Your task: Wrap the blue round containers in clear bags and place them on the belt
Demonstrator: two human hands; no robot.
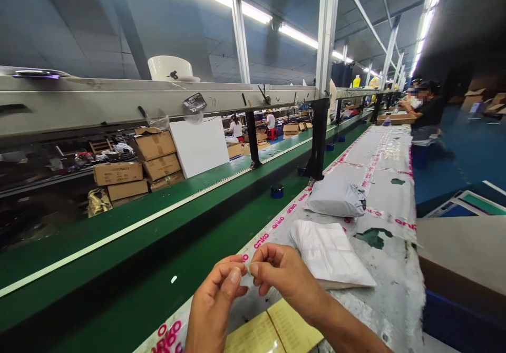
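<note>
My left hand [219, 292] is raised over the near edge of the table, thumb and fingertips pinched together. Facing it, my right hand [282, 271] also pinches with thumb and forefinger, and the fingertips of both hands almost meet. Whatever is between them is too small to make out. Below the hands lies a yellow printed sheet [292, 324] with a dark line across it. Beyond my right hand, a flat white packet [332, 253] rests on the table, and a grey plastic bag [336, 197] sits just behind it.
A green conveyor belt [150, 284] runs along the left, carrying a small white scrap [174, 279] and a round blue-black object [277, 191]. Metal posts [316, 142] and a long shelf [118, 97] stand over it. A co-worker [427, 108] sits at the far right.
</note>
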